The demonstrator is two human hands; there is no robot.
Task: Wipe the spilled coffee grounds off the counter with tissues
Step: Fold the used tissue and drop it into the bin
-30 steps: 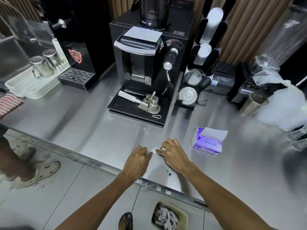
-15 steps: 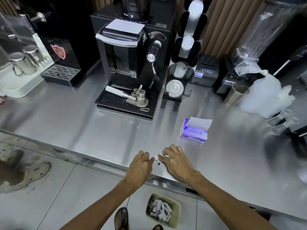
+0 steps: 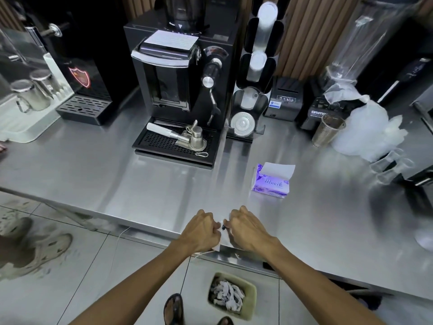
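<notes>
My left hand [image 3: 201, 231] and my right hand [image 3: 246, 228] sit close together at the front edge of the steel counter [image 3: 117, 181], fingers curled, both gripping a white tissue [image 3: 219, 245] between them. A dark speck of coffee grounds [image 3: 223, 228] shows on the tissue in the gap between the hands. Most of the tissue is hidden under my hands; one corner hangs over the counter edge. A purple tissue pack [image 3: 270, 184] with a white sheet sticking up lies on the counter behind my right hand.
A black coffee machine [image 3: 178, 85] with a drip tray and portafilter stands behind. A cup dispenser [image 3: 255, 73], a metal cup [image 3: 328, 130] and plastic bags [image 3: 367, 130] lie at the right. A bin [image 3: 230, 295] holding used tissues stands on the floor below.
Both hands have gone from lying flatter on the tissue to curling and bunching it up at the counter edge. The camera has shifted a little.
</notes>
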